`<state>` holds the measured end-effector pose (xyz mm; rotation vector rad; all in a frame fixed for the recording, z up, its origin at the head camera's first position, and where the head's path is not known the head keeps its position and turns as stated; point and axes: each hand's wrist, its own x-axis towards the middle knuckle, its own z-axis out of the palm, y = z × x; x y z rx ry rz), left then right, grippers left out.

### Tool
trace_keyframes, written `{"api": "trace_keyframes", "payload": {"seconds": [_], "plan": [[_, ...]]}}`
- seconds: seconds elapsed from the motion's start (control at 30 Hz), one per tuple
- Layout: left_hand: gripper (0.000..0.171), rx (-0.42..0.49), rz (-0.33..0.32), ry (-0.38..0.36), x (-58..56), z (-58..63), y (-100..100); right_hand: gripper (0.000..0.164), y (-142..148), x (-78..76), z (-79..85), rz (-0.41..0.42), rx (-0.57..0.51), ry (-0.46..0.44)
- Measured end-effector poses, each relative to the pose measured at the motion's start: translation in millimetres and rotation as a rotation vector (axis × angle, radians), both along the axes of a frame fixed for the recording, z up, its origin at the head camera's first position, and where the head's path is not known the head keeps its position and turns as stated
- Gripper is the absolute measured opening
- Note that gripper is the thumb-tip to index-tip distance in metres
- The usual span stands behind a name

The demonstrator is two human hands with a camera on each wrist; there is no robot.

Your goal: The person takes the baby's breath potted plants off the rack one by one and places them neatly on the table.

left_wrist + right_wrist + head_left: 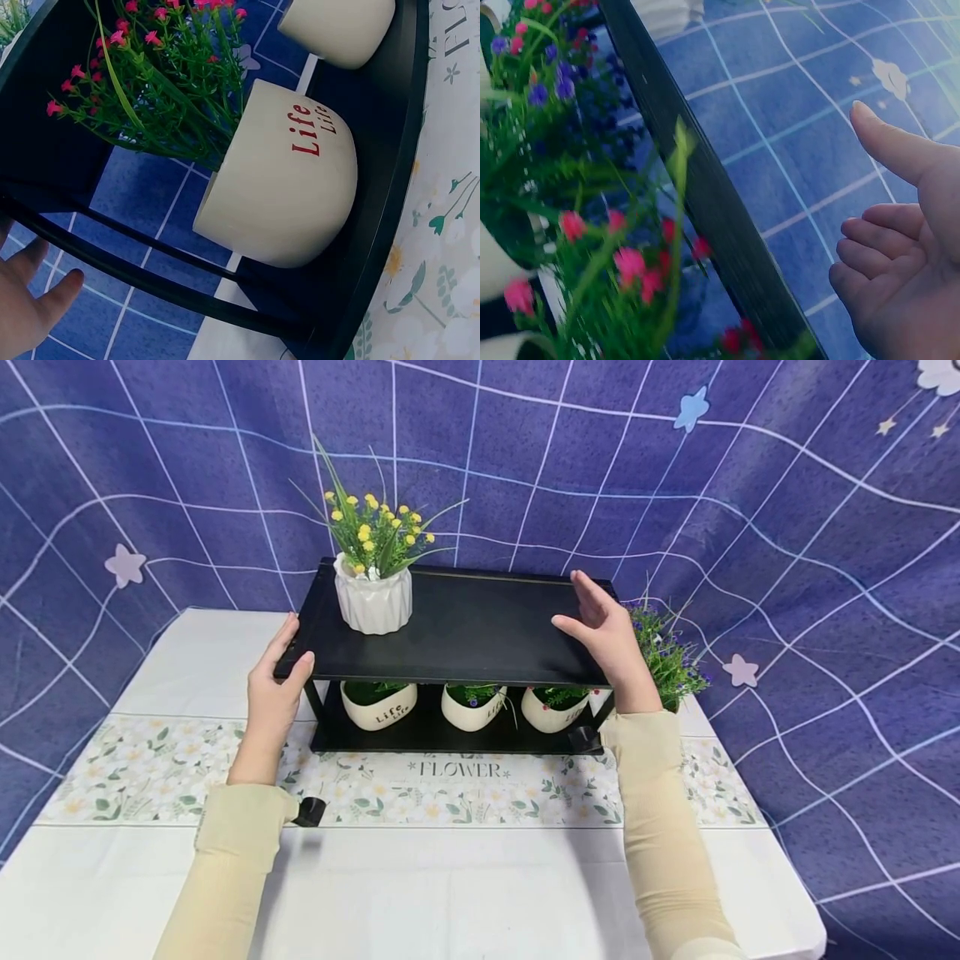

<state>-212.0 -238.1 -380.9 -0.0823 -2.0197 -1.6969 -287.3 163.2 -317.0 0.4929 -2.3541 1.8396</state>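
A black two-tier rack (pixel 487 631) stands on the table, and a white ribbed pot with yellow flowers (pixel 375 602) sits on the left of its top board. My left hand (pixel 273 689) rests at the board's left end, thumb at the front corner. In the left wrist view the fingers (pixel 64 296) are extended beside the rack's side bars. My right hand (pixel 609 639) hovers over the board's right end, palm turned inward, holding nothing. On the lower shelf sit three cream "Life" pots, a left one (pixel 378 706), a middle one (pixel 474 708) and a right one (pixel 553 712).
Behind the right forearm, beside the rack, stands a plant with purple flowers (pixel 667 660). A blue gridded cloth (pixel 510 452) hangs close behind the rack. The white table (pixel 450 885) carries a floral strip marked "FLOWER" (pixel 459 770) in front of the rack.
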Motion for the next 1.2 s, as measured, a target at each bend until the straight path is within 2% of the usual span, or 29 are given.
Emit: {"api": "trace_keyframes", "payload": {"seconds": [0.5,0.83,1.2], "plan": [[0.049,0.031,0.002,0.015,-0.2,1.5,0,0.073,-46,-8.9,-0.2,0.095,0.095,0.014],[0.049,0.022,-0.007,0.009,-0.4,1.0,2,0.073,-66,-11.8,2.9,0.115,0.181,-0.004],[0.049,0.018,0.004,0.002,0.5,0.2,1,0.074,-97,-15.5,9.0,0.169,0.227,-0.05]]}}
